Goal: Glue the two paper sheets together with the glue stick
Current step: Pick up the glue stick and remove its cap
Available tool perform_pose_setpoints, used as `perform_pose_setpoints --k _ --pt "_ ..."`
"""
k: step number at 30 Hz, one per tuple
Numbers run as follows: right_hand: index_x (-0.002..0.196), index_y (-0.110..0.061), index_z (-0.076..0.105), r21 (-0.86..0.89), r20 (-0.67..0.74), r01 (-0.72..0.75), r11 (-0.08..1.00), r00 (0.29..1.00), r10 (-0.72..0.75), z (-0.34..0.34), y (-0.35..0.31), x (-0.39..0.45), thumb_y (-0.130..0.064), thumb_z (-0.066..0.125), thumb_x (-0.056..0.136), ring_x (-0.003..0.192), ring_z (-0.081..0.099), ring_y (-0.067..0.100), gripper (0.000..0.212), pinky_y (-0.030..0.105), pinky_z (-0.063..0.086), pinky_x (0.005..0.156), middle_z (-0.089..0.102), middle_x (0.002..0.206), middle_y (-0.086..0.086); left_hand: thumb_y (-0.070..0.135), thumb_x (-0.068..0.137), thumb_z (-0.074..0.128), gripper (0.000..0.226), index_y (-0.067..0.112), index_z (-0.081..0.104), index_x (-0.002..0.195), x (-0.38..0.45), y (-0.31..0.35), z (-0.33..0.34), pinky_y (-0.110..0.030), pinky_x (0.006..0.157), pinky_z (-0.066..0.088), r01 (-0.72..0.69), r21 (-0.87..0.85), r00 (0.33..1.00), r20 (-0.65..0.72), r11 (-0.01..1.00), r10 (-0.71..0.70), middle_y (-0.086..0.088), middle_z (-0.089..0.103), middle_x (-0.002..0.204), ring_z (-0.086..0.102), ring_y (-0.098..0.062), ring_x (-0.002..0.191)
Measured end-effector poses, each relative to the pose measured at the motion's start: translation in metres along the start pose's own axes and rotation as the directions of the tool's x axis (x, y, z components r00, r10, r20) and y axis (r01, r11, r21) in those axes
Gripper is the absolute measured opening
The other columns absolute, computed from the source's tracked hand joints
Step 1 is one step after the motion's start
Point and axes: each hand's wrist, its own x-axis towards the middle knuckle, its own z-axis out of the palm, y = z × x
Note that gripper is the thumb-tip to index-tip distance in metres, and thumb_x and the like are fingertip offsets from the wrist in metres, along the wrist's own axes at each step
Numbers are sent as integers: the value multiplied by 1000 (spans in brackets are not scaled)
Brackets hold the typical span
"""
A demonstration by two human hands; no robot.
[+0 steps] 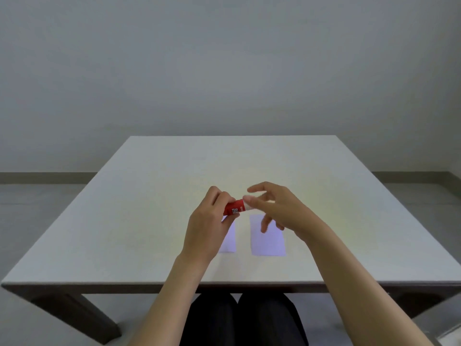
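Note:
My left hand grips a red glue stick by its body and holds it sideways above the table. At the stick's white end, my right hand has its thumb and fingertips on the cap, the other fingers spread. Two small white paper sheets lie flat side by side below the hands. The left sheet is mostly hidden by my left hand. The right sheet shows almost whole, with my right fingers over its top edge.
The white table has a dark wooden frame and legs, and its front edge runs just below the sheets. My knees in dark trousers show under the table. A plain wall stands behind.

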Motion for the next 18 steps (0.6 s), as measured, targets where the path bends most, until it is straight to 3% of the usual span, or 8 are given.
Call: perform_pose_setpoints --k 2,4,6,8,11,15,18 --pt "79 -16 60 -66 -58 -62 996 997 59 3 -1 3 -51 56 87 32 50 11 36 10 33 35 71 65 -3 9 72 79 24 6 61 87 1 0 1 -39 50 54 -14 16 1000 3 1000 14 -6 55 87 59 -24 63" --pt "76 -15 60 -73 -73 -32 997 997 27 5 1 6 -39 58 90 33 47 10 28 11 34 38 67 59 -2 9 71 79 25 6 60 86 1 -1 1 -38 49 53 -5 16 1000 8 1000 5 -6 55 87 59 -24 62" --pt "87 -15 62 3 -53 43 999 998 -43 6 2 7 -25 63 88 42 55 9 10 13 35 40 68 69 -1 9 70 80 26 7 59 86 2 -5 3 -34 52 52 45 -11 999 -2 999 -45 -4 55 87 59 -22 64" --pt "94 -15 63 88 -76 100 991 993 -93 3 4 11 -15 64 87 50 59 10 7 19 38 42 65 80 0 10 69 80 26 9 59 85 3 -12 4 -23 56 47 119 -54 993 -14 991 -120 0 53 85 55 -18 65" --pt "95 -18 63 93 -265 106 990 961 -78 -7 17 26 -12 62 87 52 61 13 11 26 43 47 63 86 -1 11 70 80 24 16 61 82 5 -24 4 -9 62 38 322 -214 939 -52 922 -339 2 57 82 55 -9 68" --pt "111 -23 61 -246 -500 -126 961 866 -14 -22 57 53 -19 52 91 83 63 27 22 30 44 67 65 105 3 25 75 76 19 25 61 86 -2 -39 0 -16 65 43 568 -441 764 -30 695 -644 6 68 78 64 -13 75" --pt "118 -16 56 -309 -551 -270 912 833 60 -28 89 65 -17 46 93 101 59 30 27 32 42 77 63 117 6 27 79 72 14 33 60 83 -7 -44 -6 -24 68 45 585 -488 736 -17 648 -677 11 68 78 65 -6 74"
